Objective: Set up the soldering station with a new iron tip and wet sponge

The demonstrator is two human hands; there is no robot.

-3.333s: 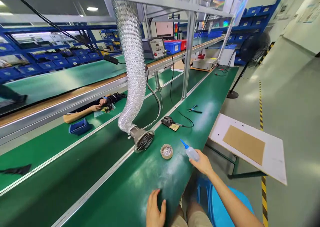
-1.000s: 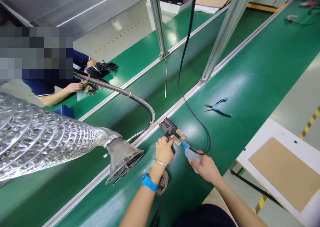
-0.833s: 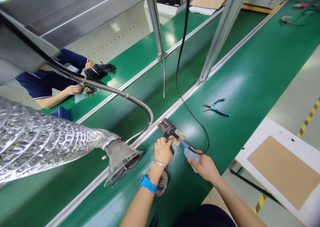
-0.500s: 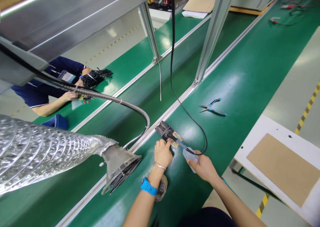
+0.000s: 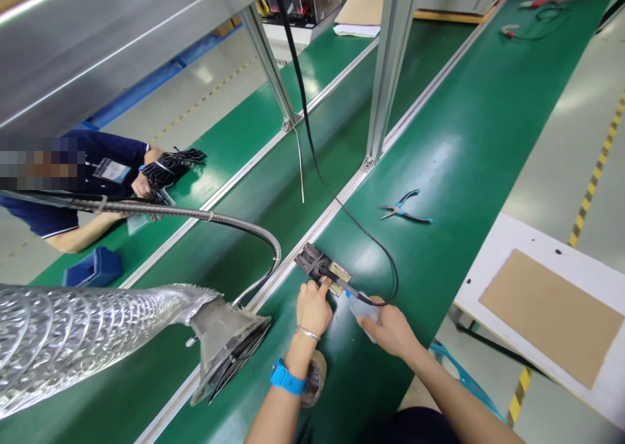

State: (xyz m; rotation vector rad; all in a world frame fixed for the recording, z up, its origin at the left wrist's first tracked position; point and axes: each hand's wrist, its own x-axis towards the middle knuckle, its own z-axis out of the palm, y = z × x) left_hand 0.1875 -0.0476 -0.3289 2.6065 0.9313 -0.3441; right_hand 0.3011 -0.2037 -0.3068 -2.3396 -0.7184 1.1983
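My left hand [image 5: 314,309] lies beside a black block-shaped fixture [image 5: 312,260] near the bench's metal rail. Its index finger is stretched out to a brass-coloured plate [image 5: 340,272] at the fixture's side; the other fingers are curled and partly hidden. A thick dark rod-like end [image 5: 339,281] of a black cable [image 5: 367,232] slants from the fixture over the plate. My right hand [image 5: 389,327] is closed on a pale translucent piece [image 5: 362,308], whose kind I cannot make out, close under the cable. Behind my left wrist stands a roll of tape [image 5: 314,379], partly covered.
Blue-handled pliers [image 5: 406,208] lie on the green bench [image 5: 454,151]. A silver duct with a hood [image 5: 229,340] reaches in from the left, under a curved metal hose [image 5: 244,223]. Across the bench, a co-worker's hand [image 5: 141,185] is at a black cable bundle [image 5: 173,167]. A metal post [image 5: 390,66] rises behind.
The view has tilted and shifted, bringing more of the co-worker into sight. My right hand and the translucent piece have moved slightly toward the fixture. My left hand keeps its place.
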